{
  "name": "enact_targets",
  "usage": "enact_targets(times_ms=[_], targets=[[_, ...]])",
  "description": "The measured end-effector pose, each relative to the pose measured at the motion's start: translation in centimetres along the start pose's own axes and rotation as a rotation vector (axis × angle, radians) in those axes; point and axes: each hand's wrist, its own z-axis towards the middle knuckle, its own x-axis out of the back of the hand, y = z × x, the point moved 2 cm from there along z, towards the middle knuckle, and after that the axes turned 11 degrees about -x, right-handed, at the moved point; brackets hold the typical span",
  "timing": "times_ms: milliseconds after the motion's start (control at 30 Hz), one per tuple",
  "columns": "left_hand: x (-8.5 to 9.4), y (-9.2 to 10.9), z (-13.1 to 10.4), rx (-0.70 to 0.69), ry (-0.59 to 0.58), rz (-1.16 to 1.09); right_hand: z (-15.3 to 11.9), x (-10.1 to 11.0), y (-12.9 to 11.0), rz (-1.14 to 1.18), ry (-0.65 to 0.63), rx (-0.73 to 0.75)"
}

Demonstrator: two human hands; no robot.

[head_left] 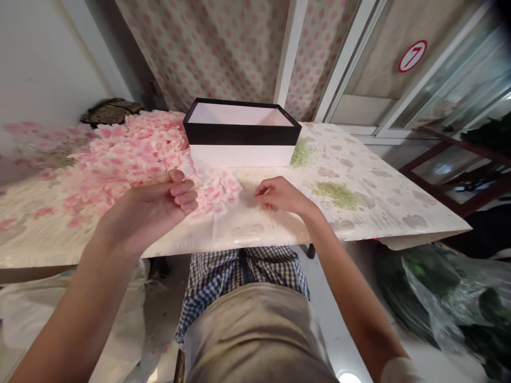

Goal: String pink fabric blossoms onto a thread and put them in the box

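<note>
The left hand (167,199) is raised just above the near edge of the surface (379,218), its fingers curled in and the thumb pressed over them, pinching what looks like a pale pink petal against the fingertips; the piece itself is too small and blurred to make out clearly. It sits at the near side of the heap of pink fabric petals (131,151), touching or all but touching the loose ones at the heap's edge. The right hand (279,196) rests low on the surface, knuckles up and fingers bent down, its fingertips pressed to the cloth just beside the small spill of pink petals (217,194) lying between the two hands. Whether it grips anything under the fingers cannot be told.

Behind both hands, near the middle of the surface, stands an open rectangular box (241,141), black around the upper band, white below and white inside. The petal heap lies against its left side. To the right of the box are two small patches of green bits (337,194), one beside the box corner and one nearer, well apart from the right hand. The surface wears a cream covering with a faded leaf print. Below its right end lies a clear plastic bag of green foliage (447,298) on the floor.
</note>
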Motion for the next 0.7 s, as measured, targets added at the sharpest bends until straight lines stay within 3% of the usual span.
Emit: enact_targets(times_ms=[167,467,567,700], targets=[[-0.1,0.0,0.0,0.001,-0.001,0.02,-0.7,1.1,-0.3,-0.075,0.02,0.025],[0.0,-0.1,0.2,-0.027,0.02,0.039,-3.3,5.7,1.2,-0.008,0.314,0.059],[-0.1,-0.4,0.3,-0.026,0.042,0.049,-3.1,5.6,1.9,0.021,0.363,0.067],[-0.2,-0.6,0.4,-0.024,0.038,0.102,-2.0,4.0,1.8,0.033,0.319,0.1]])
